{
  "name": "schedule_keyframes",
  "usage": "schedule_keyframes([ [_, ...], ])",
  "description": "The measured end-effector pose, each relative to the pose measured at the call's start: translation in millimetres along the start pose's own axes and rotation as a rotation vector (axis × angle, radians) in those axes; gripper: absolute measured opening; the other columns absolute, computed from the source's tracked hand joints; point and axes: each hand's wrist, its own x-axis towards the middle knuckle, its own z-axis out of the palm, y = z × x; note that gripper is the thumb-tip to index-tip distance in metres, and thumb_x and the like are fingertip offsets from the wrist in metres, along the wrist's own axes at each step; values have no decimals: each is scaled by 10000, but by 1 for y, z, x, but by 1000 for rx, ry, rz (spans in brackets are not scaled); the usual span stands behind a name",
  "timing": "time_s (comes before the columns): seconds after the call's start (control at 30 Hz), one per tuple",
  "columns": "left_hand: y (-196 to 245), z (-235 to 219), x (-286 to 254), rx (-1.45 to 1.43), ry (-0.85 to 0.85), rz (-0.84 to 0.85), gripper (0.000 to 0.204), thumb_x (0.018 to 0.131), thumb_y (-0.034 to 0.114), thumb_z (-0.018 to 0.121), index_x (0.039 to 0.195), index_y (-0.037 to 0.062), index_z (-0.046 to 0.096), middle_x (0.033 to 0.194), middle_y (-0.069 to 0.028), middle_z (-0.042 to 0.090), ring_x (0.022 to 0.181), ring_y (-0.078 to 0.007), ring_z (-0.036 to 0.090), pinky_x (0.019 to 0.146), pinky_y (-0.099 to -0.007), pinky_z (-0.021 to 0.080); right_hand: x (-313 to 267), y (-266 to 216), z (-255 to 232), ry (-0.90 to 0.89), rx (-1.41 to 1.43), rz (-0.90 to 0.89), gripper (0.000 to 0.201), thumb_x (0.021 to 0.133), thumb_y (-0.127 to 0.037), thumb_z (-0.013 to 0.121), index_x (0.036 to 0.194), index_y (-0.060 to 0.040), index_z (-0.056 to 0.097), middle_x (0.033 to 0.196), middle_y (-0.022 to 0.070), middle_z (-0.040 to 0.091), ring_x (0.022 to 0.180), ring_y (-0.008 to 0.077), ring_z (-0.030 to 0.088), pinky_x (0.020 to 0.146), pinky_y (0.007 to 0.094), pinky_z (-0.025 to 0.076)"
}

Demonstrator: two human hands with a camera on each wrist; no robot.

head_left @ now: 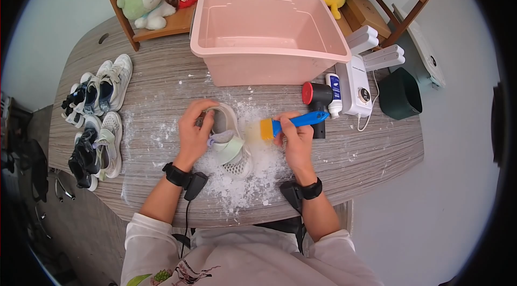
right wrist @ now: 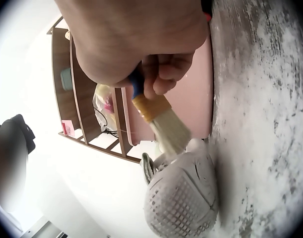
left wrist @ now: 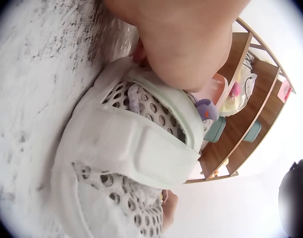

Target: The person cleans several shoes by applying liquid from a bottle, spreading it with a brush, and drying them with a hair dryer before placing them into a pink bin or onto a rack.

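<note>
A white child's sneaker (head_left: 237, 163) with perforated mesh and a pale green strap stands on the table, toe toward the person. My left hand (head_left: 194, 128) grips it at the collar, thumb by the opening. In the left wrist view the shoe (left wrist: 121, 144) shows a powdery white coat. My right hand (head_left: 298, 143) holds a paintbrush (head_left: 306, 119) by its blue handle, bristles pointing left toward the sneaker's side. From the right wrist, the pale bristles (right wrist: 169, 131) overlap the shoe's (right wrist: 178, 203) upper edge. White powder (head_left: 264, 165) lies around the sneaker.
Several pairs of shoes (head_left: 110, 138) line the left side. A pink bin (head_left: 258, 65) stands behind the sneaker. On the right are a black device with a red end (head_left: 318, 95), a white bottle (head_left: 334, 97), a white shoe dryer (head_left: 355, 89) and a dark green container (head_left: 399, 95).
</note>
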Motion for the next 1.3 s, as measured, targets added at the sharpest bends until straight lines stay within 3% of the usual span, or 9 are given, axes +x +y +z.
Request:
schedule_keyframes([
  [0.2, 5, -2, 1, -50, -70, -18, 186, 924, -10, 596, 1070, 31, 703, 1115, -85, 662, 971, -181, 630, 787, -278, 493, 0, 8, -21, -219, 34, 93, 144, 1013, -130, 578, 1004, -3, 645, 784, 37, 633, 573, 76, 558, 513, 215, 423],
  [0.3, 7, -2, 1, -38, -73, -20, 183, 921, -10, 606, 1070, 28, 706, 1117, -79, 629, 973, -175, 616, 794, -272, 487, 0, 3, -1, -72, 80, -4, 143, 1013, -131, 585, 1003, -3, 647, 798, 44, 636, 586, 83, 566, 528, 221, 434],
  [0.43, 7, -2, 1, -33, -71, -22, 181, 916, -13, 617, 1065, 27, 712, 1101, -75, 613, 958, -174, 607, 797, -272, 485, 0, 3, 4, -66, 98, -40, 140, 1015, -119, 577, 1003, 0, 648, 794, 47, 635, 586, 85, 568, 527, 222, 436],
  [0.53, 9, -2, 2, -36, -78, -26, 177, 914, -13, 620, 1059, 26, 716, 1085, -74, 618, 949, -172, 606, 795, -273, 483, 1, 5, -15, -221, -26, 78, 137, 1015, -111, 575, 1006, 0, 653, 792, 47, 635, 596, 91, 579, 531, 225, 441],
  [0.7, 10, -2, 2, -72, -125, -55, 172, 912, -12, 627, 1050, 25, 722, 1066, -72, 623, 947, -166, 605, 796, -272, 483, 2, 4, 9, -24, 53, -56, 215, 1023, -160, 561, 996, 28, 661, 838, 84, 659, 584, 112, 599, 505, 235, 463],
  [0.83, 9, -3, 1, -91, -157, -66, 179, 906, -16, 632, 1049, 27, 729, 1073, -66, 627, 951, -162, 606, 796, -273, 485, 1, 5, -13, -197, -28, 94, 164, 1020, -135, 580, 1020, 10, 656, 826, 57, 649, 616, 91, 595, 528, 228, 446],
  [1.0, 10, -2, 1, -113, -203, -54, 186, 904, -16, 633, 1053, 32, 734, 1073, -61, 629, 946, -160, 607, 790, -274, 485, 3, 3, 9, 29, 69, -50, 169, 1023, -136, 572, 1014, 14, 650, 826, 57, 650, 614, 89, 593, 520, 225, 437],
  [1.13, 12, -3, 2, -105, -236, -75, 190, 900, -13, 638, 1055, 36, 737, 1072, -62, 633, 955, -165, 609, 789, -278, 485, 2, 7, -14, -126, -33, 63, 161, 1023, -126, 567, 1009, 11, 649, 822, 53, 648, 612, 89, 590, 520, 227, 443],
  [1.3, 15, -2, 2, -56, -284, -9, 195, 890, -17, 641, 1046, 45, 741, 1059, -60, 645, 953, -187, 619, 796, -295, 487, 5, 2, 15, 83, 86, -82, 164, 1022, -124, 557, 978, 5, 649, 794, 54, 646, 584, 80, 577, 510, 224, 439],
])
